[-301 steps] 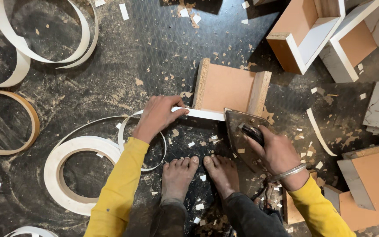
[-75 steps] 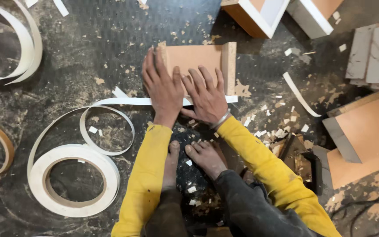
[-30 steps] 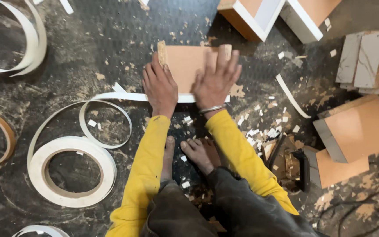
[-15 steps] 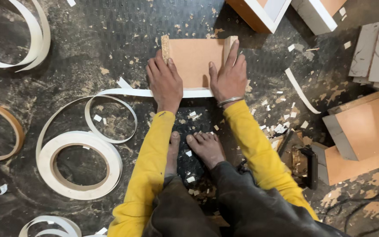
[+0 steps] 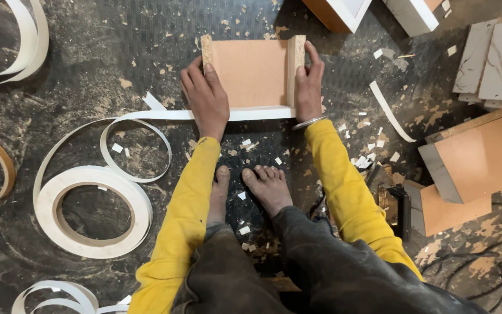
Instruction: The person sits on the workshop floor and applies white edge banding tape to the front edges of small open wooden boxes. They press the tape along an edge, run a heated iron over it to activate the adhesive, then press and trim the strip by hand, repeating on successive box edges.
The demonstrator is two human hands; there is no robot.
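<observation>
Pressing a white edge strip (image 5: 164,114) along the near edge of a small three-sided board box (image 5: 253,72) on the dark floor (image 5: 88,52).

We hold the box steady near the far middle of the floor, our left hand (image 5: 205,97) flat over its left wall and the strip, our right hand (image 5: 309,81) wrapped around its right wall, both closed on the piece. The strip runs left to a white roll (image 5: 93,210). We judge the banding step is under way; next calls for firm, even pressure along the strip. An iron-like tool (image 5: 400,210) lies by our right knee.
</observation>
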